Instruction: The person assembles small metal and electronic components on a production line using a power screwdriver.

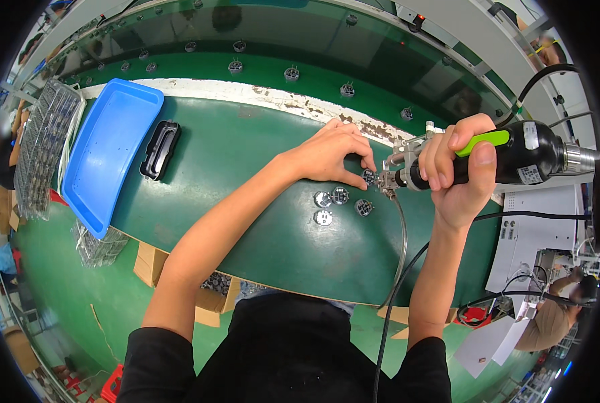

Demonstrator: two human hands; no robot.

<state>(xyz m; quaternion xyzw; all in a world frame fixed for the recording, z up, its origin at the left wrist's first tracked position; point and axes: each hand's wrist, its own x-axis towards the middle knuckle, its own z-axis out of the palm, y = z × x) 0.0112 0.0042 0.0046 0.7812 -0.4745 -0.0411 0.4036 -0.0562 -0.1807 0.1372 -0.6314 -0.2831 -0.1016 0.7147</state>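
Observation:
My right hand [462, 164] is wrapped round a black power screwdriver [538, 151] with a green lever, its metal nose [397, 176] pointing left. At that nose, my left hand [332, 153] pinches a small round grey-and-black component [369, 176] between thumb and fingers. The fingers partly cover this piece, and whether the bit touches it I cannot tell. Just below my left hand, several similar round components lie loose on the green tabletop [246, 221], among them one with its dark side up [363, 207] and a paler one [323, 217].
Left on the table stand a blue tray [105, 158] and a black oblong holder [160, 151]. Beyond the worn white ledge [246, 91], a green conveyor [266, 72] carries spaced round components. Cables and a thin hose [402, 248] hang at the right. An open carton [212, 299] of parts sits below the near edge.

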